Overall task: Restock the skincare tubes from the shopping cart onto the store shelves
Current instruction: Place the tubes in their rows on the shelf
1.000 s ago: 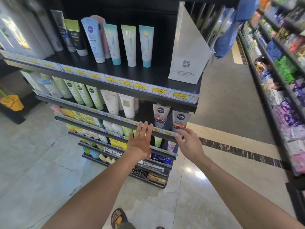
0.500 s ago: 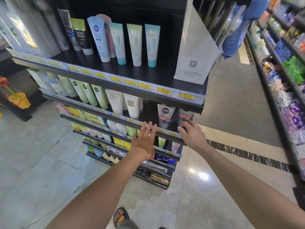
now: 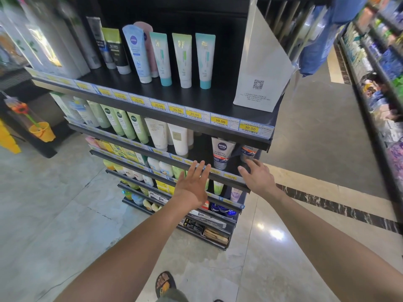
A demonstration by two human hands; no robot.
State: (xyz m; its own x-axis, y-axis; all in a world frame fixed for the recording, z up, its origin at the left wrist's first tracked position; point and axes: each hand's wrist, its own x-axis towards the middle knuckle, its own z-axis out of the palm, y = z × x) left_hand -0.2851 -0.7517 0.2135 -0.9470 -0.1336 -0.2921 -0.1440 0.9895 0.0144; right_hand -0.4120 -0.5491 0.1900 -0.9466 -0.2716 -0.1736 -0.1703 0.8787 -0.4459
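L hand [image 3: 192, 186] flat, fingers straight, empty, tips at front rail of black metal 2nd shelf [image 3: 226, 175], frame ctr. R hand [image 3: 258, 177] loose, empty, just below grey plastic tube w/ orange band [image 3: 248, 152], upright ctr-right.

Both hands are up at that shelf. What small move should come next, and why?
Probably draw the right hand back. It lies open by the foot of the grey tube, which stands on the shelf beside the Nivea Men tube. The left hand is empty too, so another tube seems needed.
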